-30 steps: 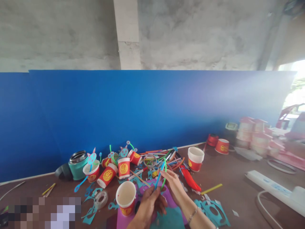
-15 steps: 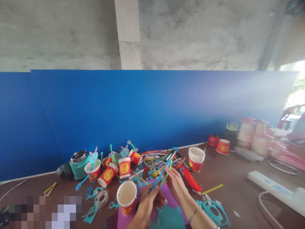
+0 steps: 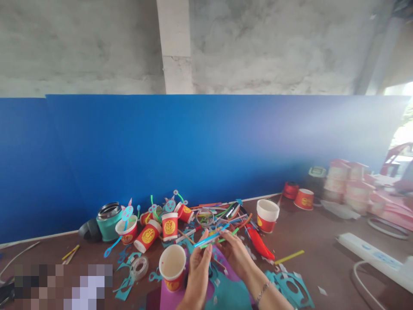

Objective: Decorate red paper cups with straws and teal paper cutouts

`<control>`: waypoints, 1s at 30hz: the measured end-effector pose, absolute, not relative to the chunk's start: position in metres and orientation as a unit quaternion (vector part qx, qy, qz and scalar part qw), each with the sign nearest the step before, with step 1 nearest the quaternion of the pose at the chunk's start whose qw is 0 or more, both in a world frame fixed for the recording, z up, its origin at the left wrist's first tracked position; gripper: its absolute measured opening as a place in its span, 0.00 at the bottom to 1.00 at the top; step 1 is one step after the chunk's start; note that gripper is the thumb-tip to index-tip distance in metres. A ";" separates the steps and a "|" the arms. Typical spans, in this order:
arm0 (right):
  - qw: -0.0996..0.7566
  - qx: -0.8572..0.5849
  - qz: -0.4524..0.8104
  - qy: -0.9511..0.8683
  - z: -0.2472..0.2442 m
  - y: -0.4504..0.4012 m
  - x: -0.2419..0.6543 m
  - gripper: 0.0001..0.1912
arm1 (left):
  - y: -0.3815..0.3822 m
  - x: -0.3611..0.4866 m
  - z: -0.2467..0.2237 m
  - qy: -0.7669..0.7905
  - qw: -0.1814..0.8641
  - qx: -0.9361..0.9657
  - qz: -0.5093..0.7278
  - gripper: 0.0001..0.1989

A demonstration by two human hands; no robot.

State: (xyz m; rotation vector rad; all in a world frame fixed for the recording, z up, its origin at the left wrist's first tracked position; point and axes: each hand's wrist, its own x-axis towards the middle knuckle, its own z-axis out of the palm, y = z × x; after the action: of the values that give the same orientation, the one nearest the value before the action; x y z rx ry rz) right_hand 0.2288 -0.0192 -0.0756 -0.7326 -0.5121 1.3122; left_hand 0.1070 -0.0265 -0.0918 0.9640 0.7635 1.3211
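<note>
My left hand (image 3: 199,265) and my right hand (image 3: 238,253) are close together, low in the middle of the view. Between them lie a blue straw (image 3: 207,239) and a green straw (image 3: 234,232), side by side and nearly level. My left thumb and fingers close on the straws' left part, while the right fingertips pinch them farther right. Beneath the hands are purple paper (image 3: 166,299) and teal paper (image 3: 234,295). An upright red and white paper cup (image 3: 172,282) stands just left of my left hand.
Decorated paper cups (image 3: 170,227) and a teal flask (image 3: 109,228) stand at back left. Behind my hands are piled straws and pens. A tape roll (image 3: 144,270), paper scraps (image 3: 295,286), stacked cups (image 3: 267,224) and a power strip (image 3: 376,256) lie around. A blue partition (image 3: 193,146) rises behind.
The straws have turned from steeply slanted to almost level. My left fingers have shifted up along them, and the right hand has tilted down slightly. The view has moved a little.
</note>
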 end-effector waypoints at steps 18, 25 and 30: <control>0.591 -0.331 0.635 -0.372 -0.075 -0.022 0.247 0.16 | -0.028 0.114 -0.101 0.249 0.800 0.390 0.383 0.25; 0.577 -0.406 0.572 -0.419 -0.072 -0.024 0.236 0.15 | -0.035 0.107 -0.088 0.274 0.796 0.397 0.366 0.27; 0.540 -0.424 0.568 -0.455 -0.071 -0.028 0.237 0.13 | -0.035 0.104 -0.080 0.266 0.798 0.409 0.353 0.31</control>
State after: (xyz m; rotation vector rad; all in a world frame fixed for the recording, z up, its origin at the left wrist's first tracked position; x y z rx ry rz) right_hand 0.2372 -0.0277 -0.0710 -1.0071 -1.0813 1.3491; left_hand 0.1041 -0.0354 -0.0802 0.8783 0.5705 0.7580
